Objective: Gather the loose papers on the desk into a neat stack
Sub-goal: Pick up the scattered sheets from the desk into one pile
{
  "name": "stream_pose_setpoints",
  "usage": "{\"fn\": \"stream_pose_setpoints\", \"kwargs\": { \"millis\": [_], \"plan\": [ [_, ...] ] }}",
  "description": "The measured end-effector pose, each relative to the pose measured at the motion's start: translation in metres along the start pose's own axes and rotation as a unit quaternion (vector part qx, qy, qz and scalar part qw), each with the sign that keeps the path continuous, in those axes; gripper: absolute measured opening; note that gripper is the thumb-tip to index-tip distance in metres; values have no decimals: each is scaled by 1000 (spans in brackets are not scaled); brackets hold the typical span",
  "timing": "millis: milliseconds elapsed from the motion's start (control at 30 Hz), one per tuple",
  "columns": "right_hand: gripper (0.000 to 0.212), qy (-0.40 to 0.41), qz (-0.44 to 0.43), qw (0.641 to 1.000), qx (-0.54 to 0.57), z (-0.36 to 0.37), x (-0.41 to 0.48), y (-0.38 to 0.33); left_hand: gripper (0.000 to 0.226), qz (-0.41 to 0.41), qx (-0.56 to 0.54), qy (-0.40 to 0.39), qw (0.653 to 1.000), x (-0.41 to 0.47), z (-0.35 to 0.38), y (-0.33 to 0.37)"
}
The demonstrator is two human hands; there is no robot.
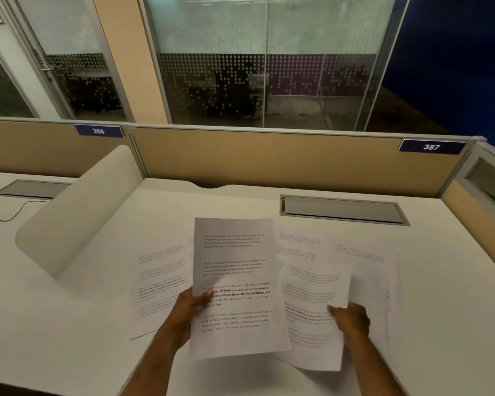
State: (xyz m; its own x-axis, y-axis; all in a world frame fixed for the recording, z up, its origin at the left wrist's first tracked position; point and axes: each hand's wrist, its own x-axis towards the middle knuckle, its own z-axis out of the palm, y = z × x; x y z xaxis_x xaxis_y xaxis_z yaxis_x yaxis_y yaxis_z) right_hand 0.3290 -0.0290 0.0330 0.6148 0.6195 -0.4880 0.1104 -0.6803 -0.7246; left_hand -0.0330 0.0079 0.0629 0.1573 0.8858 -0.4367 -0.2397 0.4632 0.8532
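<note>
My left hand point(189, 305) grips a printed white sheet point(235, 270) by its left edge and holds it lifted above the white desk point(69, 338), text facing me. My right hand point(350, 318) pinches a second printed sheet point(316, 284) at its right edge, raised slightly off the desk. More loose printed pages lie flat on the desk: one to the left point(160, 281), one behind at centre right point(300, 247), and one at the far right point(366, 261), partly overlapped by the held sheets.
A rounded white divider point(77, 212) slants across the desk at left. A grey cable hatch point(343, 210) sits in the desk at back right. A tan partition point(269, 158) with labels 386 and 387 closes the back. A cable point(9, 215) lies far left.
</note>
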Motion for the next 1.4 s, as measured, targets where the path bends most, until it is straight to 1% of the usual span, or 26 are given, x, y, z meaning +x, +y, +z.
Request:
{"fn": "stream_pose_setpoints", "kwargs": {
  "millis": [67,133,233,333,400,500,600,667,733,800,833,900,933,967,1033,1100,1133,1200,1233,1267,1300,1333,1367,1400],
  "plan": [
    [40,-18,-84,996,19,-17,-6,-27,42,3,-4,4,1000,2,-2,6],
    [32,-30,-164,985,41,-43,-15,-58,42,10,-8,8,1000,5,-4,15],
    [22,-27,-220,971,86,-88,-30,-98,42,26,-9,11,1000,10,-10,28],
    [24,-62,-229,963,129,-116,-44,-119,44,46,-1,26,999,17,-13,38],
    [26,-89,-238,957,140,-114,-48,-125,40,59,16,24,998,19,-8,42],
    [24,-131,-223,951,171,-80,-49,-126,32,61,47,-1,997,22,4,44],
    [28,-161,-209,949,174,-28,-53,-119,34,53,49,-32,997,19,18,48],
    [30,-169,-209,947,176,2,-54,-114,39,55,41,-53,996,18,26,48],
    [26,-167,-207,949,168,24,-55,-110,40,59,27,-67,996,18,33,47],
    [20,-163,-196,950,183,38,-55,-104,39,52,-1,-74,996,20,35,47],
    [23,-163,-194,948,191,43,-56,-103,42,41,-24,-76,996,22,35,46],
    [31,-159,-199,948,191,52,-55,-99,59,18,-64,-79,995,25,34,45],
    [34,-155,-202,949,186,55,-55,-98,62,16,-58,-85,995,27,34,45],
    [37,-151,-205,951,177,58,-55,-97,58,26,-22,-82,996,29,34,44],
    [40,-154,-210,951,166,61,-54,-96,42,61,59,-77,993,33,35,39],
    [43,-138,-210,956,154,57,-51,-92,39,72,96,-64,991,40,33,32],
    [44,-107,-202,964,136,51,-47,-87,38,74,100,-58,991,43,31,29],
    [46,13,-160,985,61,32,-35,-64,35,72,88,-53,992,45,29,29],
    [47,79,-114,990,-5,19,-28,-46,34,69,78,-53,993,47,27,29],
    [49,127,-56,987,-78,7,-22,-25,34,66,69,-52,994,48,26,28],
    [53,151,4,978,-145,-4,-18,-4,33,62,62,-50,995,48,25,28],
    [58,154,56,967,-197,-13,-17,15,32,59,57,-48,995,49,25,27],
    [62,149,89,958,-228,-20,-17,29,32,55,53,-46,996,49,25,27],
    [64,144,105,954,-243,-24,-16,37,32,54,51,-46,996,49,26,28]
  ]
}}
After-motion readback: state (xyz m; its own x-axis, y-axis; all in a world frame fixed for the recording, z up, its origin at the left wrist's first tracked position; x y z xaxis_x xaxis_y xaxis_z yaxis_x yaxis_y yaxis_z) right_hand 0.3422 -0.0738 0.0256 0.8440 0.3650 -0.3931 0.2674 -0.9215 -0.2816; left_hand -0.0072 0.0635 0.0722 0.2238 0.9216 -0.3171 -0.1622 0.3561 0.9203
